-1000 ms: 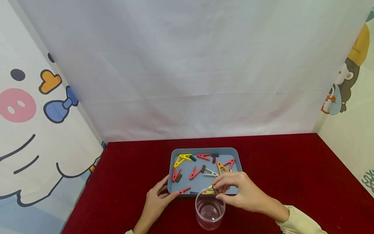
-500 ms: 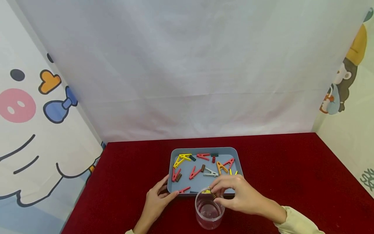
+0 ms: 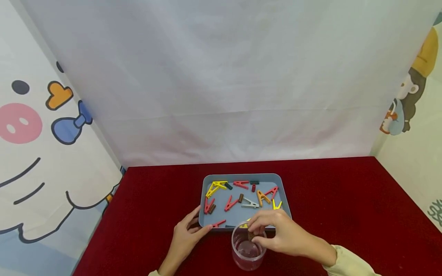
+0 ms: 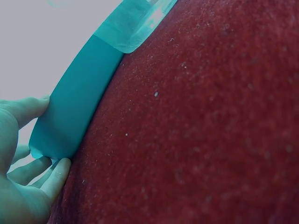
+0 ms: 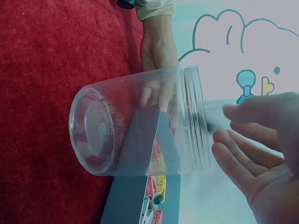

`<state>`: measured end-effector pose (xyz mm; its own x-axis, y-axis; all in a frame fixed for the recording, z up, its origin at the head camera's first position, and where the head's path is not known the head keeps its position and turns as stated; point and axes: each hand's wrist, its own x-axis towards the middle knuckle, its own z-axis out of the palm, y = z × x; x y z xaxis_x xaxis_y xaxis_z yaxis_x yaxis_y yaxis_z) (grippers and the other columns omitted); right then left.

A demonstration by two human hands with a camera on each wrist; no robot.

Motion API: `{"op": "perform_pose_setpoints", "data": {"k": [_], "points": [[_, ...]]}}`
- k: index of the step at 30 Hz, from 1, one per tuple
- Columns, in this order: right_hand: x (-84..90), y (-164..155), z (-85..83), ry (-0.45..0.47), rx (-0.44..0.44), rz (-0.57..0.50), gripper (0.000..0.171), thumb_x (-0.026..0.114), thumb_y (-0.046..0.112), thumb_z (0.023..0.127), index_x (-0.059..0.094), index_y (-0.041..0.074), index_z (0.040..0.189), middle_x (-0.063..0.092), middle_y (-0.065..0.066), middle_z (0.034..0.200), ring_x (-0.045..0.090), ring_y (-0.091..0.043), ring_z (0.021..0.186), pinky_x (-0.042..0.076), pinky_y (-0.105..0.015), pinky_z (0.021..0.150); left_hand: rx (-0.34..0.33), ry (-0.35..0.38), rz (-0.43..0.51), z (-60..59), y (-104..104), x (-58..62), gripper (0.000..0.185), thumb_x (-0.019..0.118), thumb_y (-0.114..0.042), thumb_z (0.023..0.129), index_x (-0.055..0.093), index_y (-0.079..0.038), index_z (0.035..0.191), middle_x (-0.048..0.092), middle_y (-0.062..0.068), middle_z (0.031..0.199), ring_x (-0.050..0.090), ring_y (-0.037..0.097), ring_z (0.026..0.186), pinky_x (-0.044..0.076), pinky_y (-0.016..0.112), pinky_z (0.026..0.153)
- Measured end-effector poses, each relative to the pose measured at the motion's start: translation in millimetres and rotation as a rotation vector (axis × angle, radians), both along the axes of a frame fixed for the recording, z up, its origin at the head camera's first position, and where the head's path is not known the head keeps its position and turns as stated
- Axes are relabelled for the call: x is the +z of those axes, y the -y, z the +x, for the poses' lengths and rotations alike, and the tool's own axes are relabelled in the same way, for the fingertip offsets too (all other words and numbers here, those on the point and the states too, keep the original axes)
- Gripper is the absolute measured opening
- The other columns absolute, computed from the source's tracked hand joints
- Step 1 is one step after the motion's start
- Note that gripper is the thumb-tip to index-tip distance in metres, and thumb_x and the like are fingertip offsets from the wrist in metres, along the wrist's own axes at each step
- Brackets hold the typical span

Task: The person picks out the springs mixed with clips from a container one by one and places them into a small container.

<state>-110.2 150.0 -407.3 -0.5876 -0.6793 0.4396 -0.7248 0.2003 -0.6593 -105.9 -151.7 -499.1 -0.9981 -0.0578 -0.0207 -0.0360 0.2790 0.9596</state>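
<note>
The right hand (image 3: 272, 234) is at the mouth of an upright clear jar (image 3: 248, 262), where 1 brown spring (image 3: 251, 235) lies at the fingertips; whether they pinch it cannot be told. The left hand (image 3: 186, 234) grips the near left corner of a gray tray (image 3: 238, 215) bearing clips (image 3: 241, 182) and more springs (image 3: 254, 183), just beyond the jar, on red cloth (image 3: 338, 207).

Right hand (image 3: 276, 233) and brown coil (image 3: 251, 236) at jar (image 3: 246, 263)

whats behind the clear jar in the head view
Behind the clear jar is the near edge of the gray tray, with part of a yellow clip showing. The right hand covers some of the tray there, so anything behind it can't be seen.
</note>
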Motion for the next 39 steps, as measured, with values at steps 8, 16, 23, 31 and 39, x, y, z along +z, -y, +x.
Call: {"op": "perform_pose_setpoints", "data": {"k": [8, 16, 23, 31, 39], "points": [[0.8, -1.2, -2.9, -0.061, 0.006, -0.057, 0.025, 0.08, -0.006, 0.082, 0.077, 0.014, 0.097, 0.076, -0.004, 0.095, 0.068, -0.011, 0.086, 0.056, -0.024, 0.069, 0.002, -0.002, 0.004, 1.4, 0.1, -2.5, 0.071, 0.085, -0.022, 0.087, 0.054, -0.01, 0.15, 0.059, 0.019, 0.144, 0.065, 0.031, 0.121, 0.06, 0.029, 0.086], [7.1, -2.7, -9.8, -0.042, -0.003, -0.067, 0.025, 0.082, -0.005, 0.083, 0.076, 0.014, 0.098, 0.074, -0.003, 0.095, 0.067, -0.011, 0.083, 0.059, -0.029, 0.069, -0.004, -0.018, 0.005, 0.1, -0.3, -3.0, 0.071, 0.085, -0.022, 0.087, 0.054, -0.01, 0.15, 0.059, 0.02, 0.144, 0.065, 0.031, 0.12, 0.059, 0.029, 0.086], [6.7, -1.9, -14.7, -0.031, -0.011, -0.038, 0.024, 0.082, -0.002, 0.083, 0.076, 0.014, 0.1, 0.074, -0.002, 0.099, 0.067, -0.015, 0.087, 0.057, -0.028, 0.073, 0.0, -0.017, -0.009, -0.2, -0.8, -3.0, 0.071, 0.085, -0.023, 0.087, 0.055, -0.01, 0.15, 0.059, 0.02, 0.143, 0.065, 0.031, 0.12, 0.06, 0.03, 0.086], [7.5, 0.7, -22.2, 0.008, -0.039, 0.017, 0.025, 0.081, 0.001, 0.085, 0.077, 0.017, 0.103, 0.074, 0.001, 0.102, 0.066, -0.011, 0.09, 0.056, -0.029, 0.078, 0.002, -0.014, 0.012, 1.6, -0.6, -2.1, 0.07, 0.085, -0.021, 0.088, 0.055, -0.01, 0.15, 0.061, 0.019, 0.141, 0.065, 0.03, 0.119, 0.059, 0.027, 0.086], [1.9, 3.4, -36.3, 0.052, -0.027, 0.006, 0.026, 0.079, -0.003, 0.085, 0.077, 0.014, 0.104, 0.074, -0.003, 0.1, 0.066, -0.016, 0.084, 0.058, -0.028, 0.072, -0.003, -0.012, 0.017, 2.6, -0.4, -0.4, 0.07, 0.084, -0.022, 0.088, 0.054, -0.01, 0.15, 0.06, 0.019, 0.141, 0.065, 0.031, 0.12, 0.059, 0.027, 0.086]]}}
